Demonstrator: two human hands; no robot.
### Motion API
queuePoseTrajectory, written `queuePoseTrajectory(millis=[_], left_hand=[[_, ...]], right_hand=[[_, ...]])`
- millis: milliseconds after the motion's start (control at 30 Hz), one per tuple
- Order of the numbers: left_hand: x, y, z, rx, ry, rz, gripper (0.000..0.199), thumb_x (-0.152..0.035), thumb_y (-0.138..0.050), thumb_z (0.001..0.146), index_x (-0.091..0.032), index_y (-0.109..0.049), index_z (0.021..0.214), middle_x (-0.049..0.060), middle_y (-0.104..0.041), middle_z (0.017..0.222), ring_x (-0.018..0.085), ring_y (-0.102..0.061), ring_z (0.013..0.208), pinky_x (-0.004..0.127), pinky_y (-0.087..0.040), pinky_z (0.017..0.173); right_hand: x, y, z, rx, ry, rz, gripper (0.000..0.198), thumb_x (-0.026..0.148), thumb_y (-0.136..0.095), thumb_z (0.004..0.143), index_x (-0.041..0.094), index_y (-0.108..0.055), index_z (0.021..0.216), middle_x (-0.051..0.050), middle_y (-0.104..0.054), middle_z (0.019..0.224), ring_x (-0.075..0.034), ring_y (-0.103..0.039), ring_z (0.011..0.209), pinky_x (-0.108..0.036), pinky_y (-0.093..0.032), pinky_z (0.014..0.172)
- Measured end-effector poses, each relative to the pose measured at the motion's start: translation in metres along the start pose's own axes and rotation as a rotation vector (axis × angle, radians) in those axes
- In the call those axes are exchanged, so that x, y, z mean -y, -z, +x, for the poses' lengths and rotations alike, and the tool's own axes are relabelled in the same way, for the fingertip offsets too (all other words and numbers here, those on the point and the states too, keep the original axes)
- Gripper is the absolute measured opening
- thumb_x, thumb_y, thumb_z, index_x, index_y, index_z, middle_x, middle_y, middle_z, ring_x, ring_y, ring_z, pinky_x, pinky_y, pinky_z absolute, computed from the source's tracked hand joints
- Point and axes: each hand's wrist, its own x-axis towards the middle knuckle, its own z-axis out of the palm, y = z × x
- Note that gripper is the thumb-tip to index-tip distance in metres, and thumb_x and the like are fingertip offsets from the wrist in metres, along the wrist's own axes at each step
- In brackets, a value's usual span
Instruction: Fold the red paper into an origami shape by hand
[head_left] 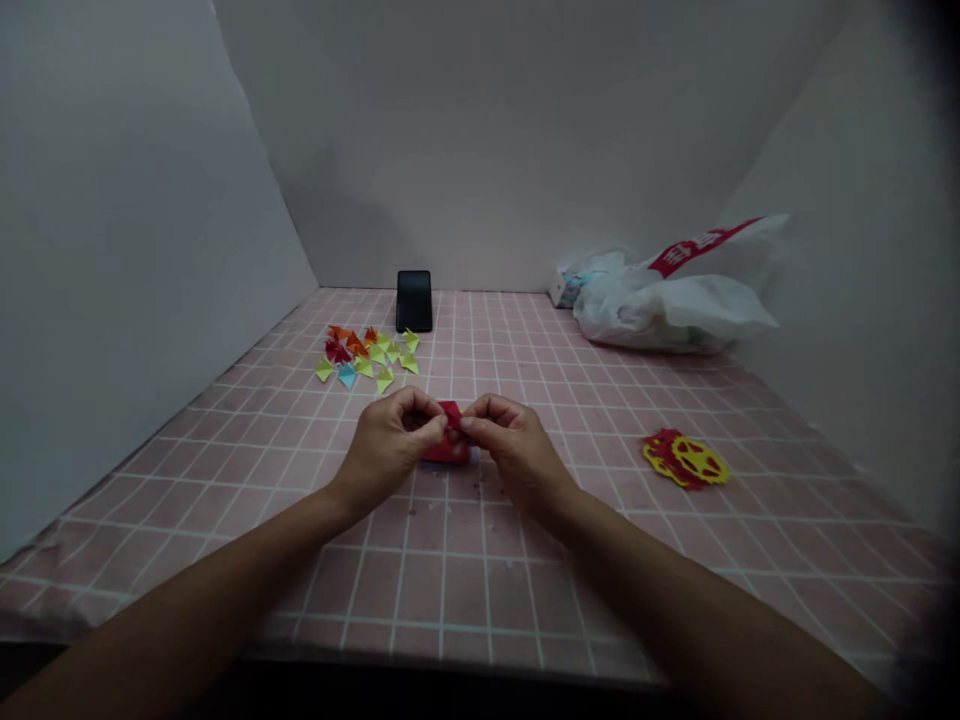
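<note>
Between my two hands is a small folded piece of red paper (451,412), held up just above the table. My left hand (399,432) pinches its left side between thumb and forefinger. On the right side, my right hand (510,440) has it pinched the same way, fingers curled. Right beneath the hands lies a red stack or pad (450,452), partly covered by them; a bluish edge shows under it. Beyond the left hand sits a cluster of small folded paper pieces (363,366) in yellow-green, orange, red and one blue.
A black phone (414,300) leans upright at the back. White plastic bags (667,305) with red print lie back right, beside a small box (559,288). Red and yellow cut-out discs (686,460) lie on the right of the pink checked tablecloth (420,600). White panels enclose the table.
</note>
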Motion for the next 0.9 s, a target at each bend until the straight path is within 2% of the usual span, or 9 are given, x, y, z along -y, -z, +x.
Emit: queuePoseTrajectory(millis=[167,333,667,900], left_hand=[[0.0005,0.0013,0.0013,-0.012,-0.007,0.047,0.006,-0.02,-0.066,0.077,-0.018,-0.065,0.071,0.0,-0.066,0.071,0.013,-0.06,0.065,0.026,-0.047,0.061],[0.0009,0.0027,0.0013,-0.034,-0.026,0.093,0.006,-0.019,-0.065,0.078,-0.019,-0.064,0.072,0.0,-0.066,0.073,0.014,-0.059,0.067,0.027,-0.046,0.063],[-0.0027,0.0031,0.0024,-0.027,0.026,0.099,0.007,-0.021,-0.064,0.078,-0.017,-0.063,0.071,-0.001,-0.064,0.072,0.013,-0.058,0.067,0.027,-0.045,0.064],[-0.0018,0.0028,0.0031,0.001,0.096,0.011,0.008,-0.023,-0.066,0.075,-0.017,-0.063,0.071,-0.001,-0.063,0.072,0.013,-0.056,0.068,0.028,-0.045,0.065]], right_hand=[[-0.0006,0.0037,0.0034,0.044,-0.023,0.015,0.017,0.033,-0.074,0.078,0.019,-0.067,0.072,-0.001,-0.069,0.067,-0.013,-0.061,0.062,-0.03,-0.048,0.067],[-0.0002,0.0048,0.0036,0.043,-0.02,-0.011,0.018,0.035,-0.073,0.08,0.019,-0.068,0.072,0.0,-0.067,0.067,-0.013,-0.06,0.063,-0.03,-0.049,0.068],[-0.002,0.0065,0.0053,0.045,0.001,-0.218,0.021,0.037,-0.071,0.079,0.019,-0.061,0.072,0.001,-0.061,0.068,-0.013,-0.053,0.061,-0.028,-0.043,0.061],[0.0062,0.0028,0.0027,0.028,0.163,-0.493,0.02,0.031,-0.059,0.083,0.021,-0.052,0.067,0.002,-0.052,0.066,-0.013,-0.047,0.062,-0.028,-0.036,0.059]])
